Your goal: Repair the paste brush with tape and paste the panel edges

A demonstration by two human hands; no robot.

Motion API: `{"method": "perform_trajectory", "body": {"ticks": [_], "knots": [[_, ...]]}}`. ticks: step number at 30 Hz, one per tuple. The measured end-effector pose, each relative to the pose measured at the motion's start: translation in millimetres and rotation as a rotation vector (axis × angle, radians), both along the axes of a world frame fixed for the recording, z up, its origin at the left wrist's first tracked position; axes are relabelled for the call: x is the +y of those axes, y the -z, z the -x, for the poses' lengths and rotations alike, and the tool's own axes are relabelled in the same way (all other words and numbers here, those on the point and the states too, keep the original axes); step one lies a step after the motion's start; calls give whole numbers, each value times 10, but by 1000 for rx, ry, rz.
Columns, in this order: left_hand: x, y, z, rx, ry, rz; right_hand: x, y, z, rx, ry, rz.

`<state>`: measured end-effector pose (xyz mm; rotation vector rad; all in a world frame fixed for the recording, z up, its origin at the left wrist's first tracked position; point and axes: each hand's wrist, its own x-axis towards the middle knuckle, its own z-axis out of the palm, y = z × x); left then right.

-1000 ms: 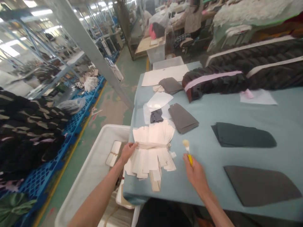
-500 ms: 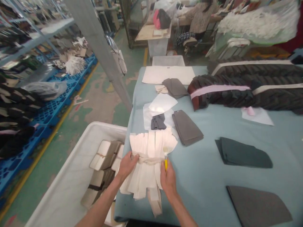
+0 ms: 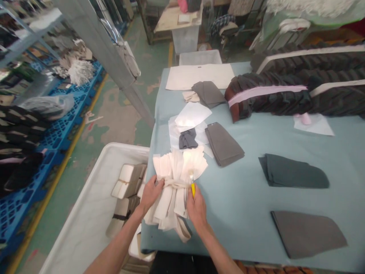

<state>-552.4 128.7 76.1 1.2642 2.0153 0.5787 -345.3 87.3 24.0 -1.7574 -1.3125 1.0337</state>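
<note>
A bundle of cream fabric strips (image 3: pixel 166 201), cinched at its middle by a cloth tie (image 3: pixel 175 183), lies on the blue-covered table (image 3: pixel 228 213) near its left edge. My left hand (image 3: pixel 151 194) is closed on the bundle's left side at the tie, thumb and fingers pinching the fabric. On the other side, my right hand (image 3: pixel 196 207) is wrapped round a slim yellow-handled tool (image 3: pixel 193 188) whose pale tip points away from me; its exact kind does not show. That hand also rests against the bundle's right edge. Just beyond lies a small dark grey cloth piece (image 3: pixel 188 139).
Grey folded panels (image 3: pixel 225 144) and dark green panels (image 3: pixel 295 171) lie to the right. Long rows of dark pieces (image 3: pixel 270 95) fill the far right. A white bin (image 3: pixel 94 190) holding tied stacks stands left of the table, near a slanting metal post (image 3: pixel 105 53).
My view has tipped down a little. Both hands are still at the bundle; its strips have shifted and its tail end has swung slightly.
</note>
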Motion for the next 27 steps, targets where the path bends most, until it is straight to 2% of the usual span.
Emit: {"method": "perform_trajectory", "body": {"ticks": [3,10,15,19,27], "knots": [[-17,-21,3,-42,15,-15,4,-7,29,-16,-9,0],[82,52,17,-94,39,-38,27,-28,357,46,-46,-70],[262,101,59,-103,48,-54,74,-27,497,86,-21,-77],[446,76,135,-86,78,-58,147,-42,597,117,-12,-78],[735,-19,339,-8,229,-10,368,-102,741,159,3,-19]]}}
